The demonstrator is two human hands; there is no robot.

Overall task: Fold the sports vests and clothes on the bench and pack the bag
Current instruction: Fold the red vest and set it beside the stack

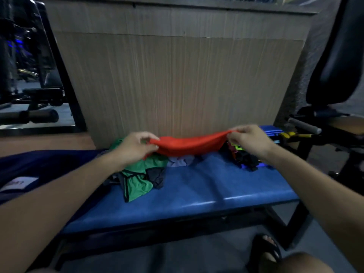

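A red garment point(187, 143) hangs stretched between my two hands above the back of the blue bench point(206, 194). My left hand point(136, 146) pinches its left end and my right hand point(250, 140) pinches its right end. Below my left hand a green vest with dark trim point(137, 180) lies crumpled on the bench. A pale lilac garment point(179, 161) sits under the red one. A dark pile with neon and red bits point(242, 156) lies at the bench's right end. A dark navy bag point(29, 170) with a white label lies at the left.
A wooden panel wall point(177, 79) stands right behind the bench. Gym machines stand at the left point(35, 95) and right point(334, 75). A blue item point(270, 131) lies behind my right hand. My sandalled foot point(266, 251) rests on the floor below.
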